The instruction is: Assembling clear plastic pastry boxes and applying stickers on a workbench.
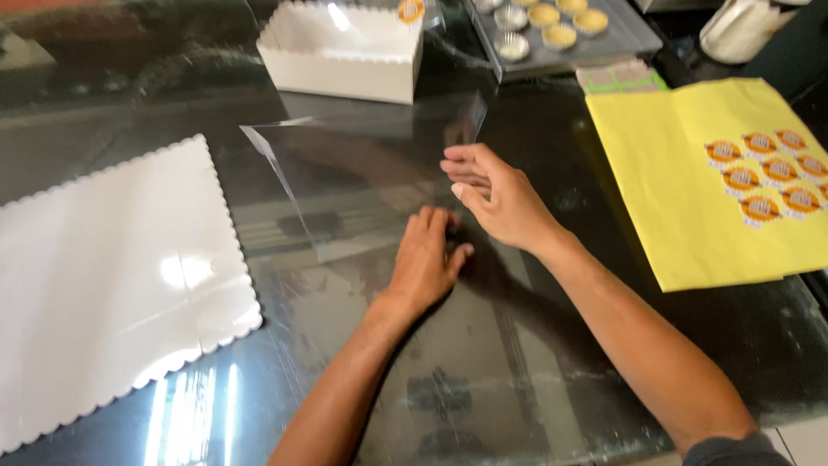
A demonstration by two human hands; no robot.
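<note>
A clear plastic sheet (345, 185) lies on the dark glass table, its far edge bent upward. My left hand (427, 259) presses flat on the sheet's near right part, fingers spread. My right hand (492, 194) hovers just beyond it at the sheet's right edge, fingers stretched out together and touching the raised plastic. Neither hand grips anything that I can make out.
A flat white card with scalloped edges (112, 285) lies at left. A folded white scalloped box (345, 52) stands at the back. A tray of small tarts (561, 34) is behind right. A yellow sheet (681, 173) carries round orange stickers (763, 168).
</note>
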